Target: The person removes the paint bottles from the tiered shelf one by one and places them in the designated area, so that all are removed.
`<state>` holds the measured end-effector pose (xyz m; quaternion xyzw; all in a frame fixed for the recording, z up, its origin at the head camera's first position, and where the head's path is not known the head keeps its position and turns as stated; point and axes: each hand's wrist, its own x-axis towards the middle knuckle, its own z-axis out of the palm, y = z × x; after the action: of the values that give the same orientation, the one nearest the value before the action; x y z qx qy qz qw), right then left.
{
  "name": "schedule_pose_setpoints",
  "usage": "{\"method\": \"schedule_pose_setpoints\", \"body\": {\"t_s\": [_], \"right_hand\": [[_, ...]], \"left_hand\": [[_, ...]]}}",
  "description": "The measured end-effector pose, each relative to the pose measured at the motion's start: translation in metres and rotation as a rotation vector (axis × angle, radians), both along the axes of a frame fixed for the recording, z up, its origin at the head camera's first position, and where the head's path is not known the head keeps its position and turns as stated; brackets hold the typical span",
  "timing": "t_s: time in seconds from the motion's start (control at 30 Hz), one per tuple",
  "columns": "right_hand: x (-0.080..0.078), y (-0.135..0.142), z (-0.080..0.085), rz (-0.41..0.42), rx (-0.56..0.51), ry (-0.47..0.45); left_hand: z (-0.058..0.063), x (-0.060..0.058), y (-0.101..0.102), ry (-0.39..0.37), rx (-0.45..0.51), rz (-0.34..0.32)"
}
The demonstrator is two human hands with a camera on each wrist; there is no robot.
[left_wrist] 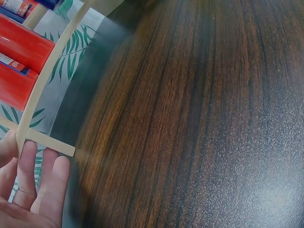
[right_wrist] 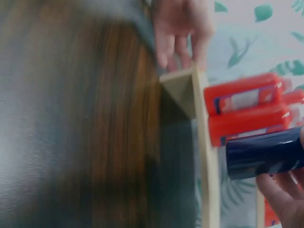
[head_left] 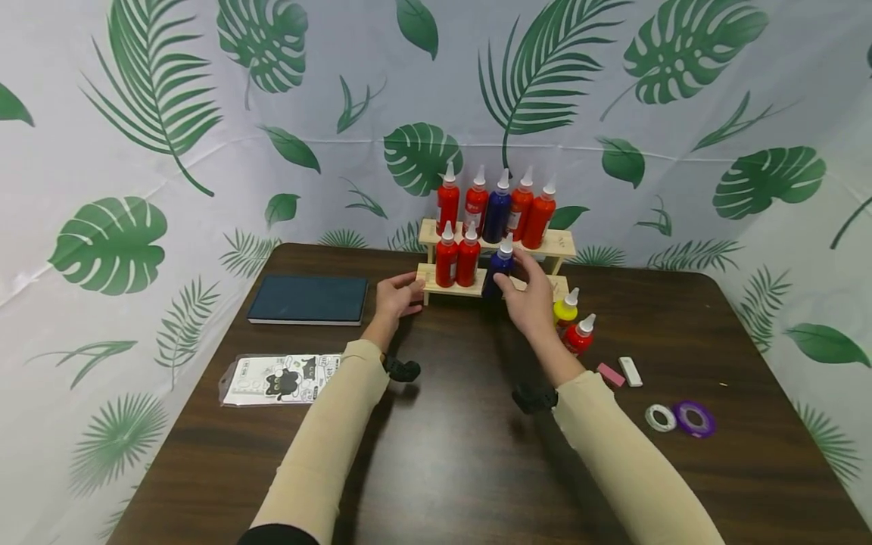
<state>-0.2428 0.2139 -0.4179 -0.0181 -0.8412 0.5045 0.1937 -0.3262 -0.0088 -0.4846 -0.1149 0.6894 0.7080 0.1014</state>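
A two-step wooden rack [head_left: 436,286] stands at the back of the table. My left hand [head_left: 399,295] grips the left end of its lower step, thumb and fingers on either side of the board [left_wrist: 40,95]. In my right hand [head_left: 533,299] is a dark blue squeeze bottle [head_left: 499,266] with a white nozzle, pinched between thumb and fingers. Its base looks slightly apart from the lower step in the right wrist view. Two red bottles [head_left: 446,257] stand to its left on that step. On the upper step are several red bottles [head_left: 539,219] and another blue bottle [head_left: 497,216].
Right of the rack are a yellow bottle [head_left: 565,309] and a red bottle [head_left: 579,335]. Nearer lie a pink eraser [head_left: 610,375], a white block [head_left: 630,372], and white [head_left: 649,417] and purple tape rolls [head_left: 708,424]. A dark notebook [head_left: 309,299] and a cat-print packet [head_left: 272,381] lie left.
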Motion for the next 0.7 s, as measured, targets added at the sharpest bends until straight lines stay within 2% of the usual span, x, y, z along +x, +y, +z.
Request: {"method": "schedule_pose_setpoints", "body": {"t_s": [0.2,0.37,0.5,0.67,0.7], "right_hand": [[0.043,0.004,0.005,0.043,-0.05,-0.008],[0.08,0.015,-0.001,0.045,-0.055,-0.037],[0.11,0.024,-0.01,0.01,-0.063,-0.055],[0.139,0.039,-0.029,-0.103,-0.023,-0.073],[0.142,0.044,-0.038,-0.133,-0.006,-0.073]], "left_hand": [[0.002,0.0,-0.001,-0.006,0.007,-0.003],[0.002,0.0,-0.002,-0.001,-0.004,-0.006],[0.002,0.0,-0.002,-0.006,-0.008,-0.008],[0.001,-0.001,-0.001,-0.012,-0.01,-0.007],[0.0,-0.001,-0.001,-0.012,-0.009,-0.007]]}}
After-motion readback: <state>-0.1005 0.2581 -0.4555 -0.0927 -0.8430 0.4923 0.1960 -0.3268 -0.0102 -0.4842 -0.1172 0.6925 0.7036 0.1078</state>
